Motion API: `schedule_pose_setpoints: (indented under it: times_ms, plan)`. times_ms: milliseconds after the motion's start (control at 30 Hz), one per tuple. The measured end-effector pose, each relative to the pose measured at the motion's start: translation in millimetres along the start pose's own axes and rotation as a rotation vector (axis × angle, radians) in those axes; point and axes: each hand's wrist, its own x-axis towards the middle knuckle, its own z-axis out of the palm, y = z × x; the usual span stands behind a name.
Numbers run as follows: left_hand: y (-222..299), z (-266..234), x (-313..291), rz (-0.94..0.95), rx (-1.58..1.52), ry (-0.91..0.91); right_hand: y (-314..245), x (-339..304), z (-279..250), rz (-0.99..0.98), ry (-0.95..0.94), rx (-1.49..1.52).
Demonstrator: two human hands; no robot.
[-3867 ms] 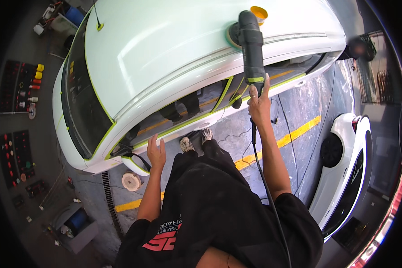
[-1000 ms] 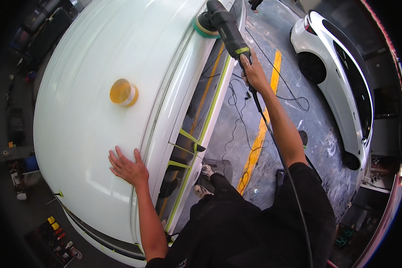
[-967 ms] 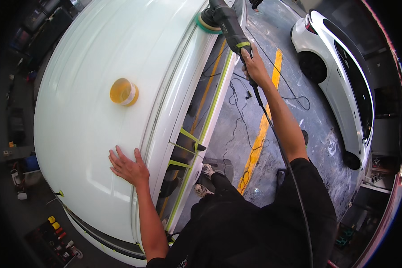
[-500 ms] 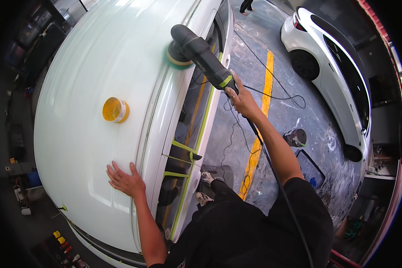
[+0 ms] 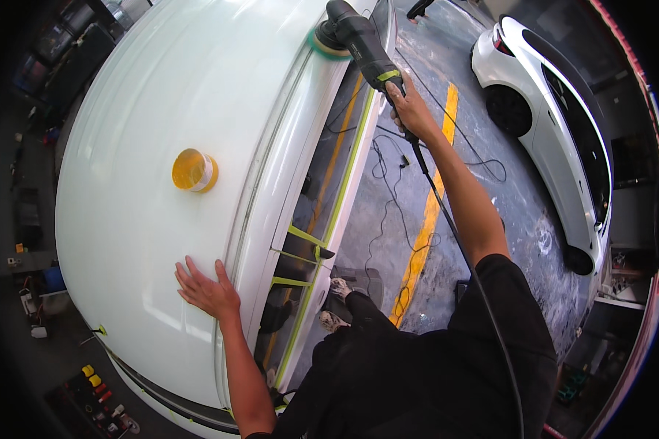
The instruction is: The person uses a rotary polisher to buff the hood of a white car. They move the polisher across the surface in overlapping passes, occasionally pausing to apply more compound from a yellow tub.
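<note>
My right hand (image 5: 411, 108) is wrapped round the rear grip of a black car polisher (image 5: 364, 45), arm stretched far forward. Its round pad (image 5: 327, 42), greenish at the rim, lies on the edge of a white car roof (image 5: 139, 190) by the side rail. A black power cord (image 5: 458, 238) trails from the tool's end back along my arm. Flat on the roof nearer to me rests my left hand (image 5: 209, 287), fingers spread and holding nothing. Between the hands, left of the rail, an open yellow tub (image 5: 195, 171) with a pale label stands on the roof.
Yellow-green masking tape (image 5: 294, 282) lines the car's windows and trim. Cables (image 5: 388, 183) lie looped on the grey floor beside a yellow painted line (image 5: 417, 263). Another white car (image 5: 553, 117) is parked at the right. Bottles and tools (image 5: 99, 391) stand at lower left.
The polisher and my right hand have moved forward and to the right along the roof edge. My left hand stays in nearly the same spot on the roof.
</note>
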Motion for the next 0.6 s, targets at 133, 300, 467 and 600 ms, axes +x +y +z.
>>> schedule_pose_setpoints:
  times_ms: [133,300,467,600]
  plan:
    - [-4,4,-1,0.006,0.009,0.023,-2,-67,18,0.072,-0.071,0.003]
    - [-2,6,1,-0.009,-0.007,0.024,29,-117,27,-0.041,-0.109,-0.117]
    - [-4,6,0,-0.015,-0.003,0.031,4,-86,18,0.01,-0.116,-0.09]
    - [-1,7,-1,-0.003,-0.037,0.01,3,-26,3,0.015,-0.041,-0.001]
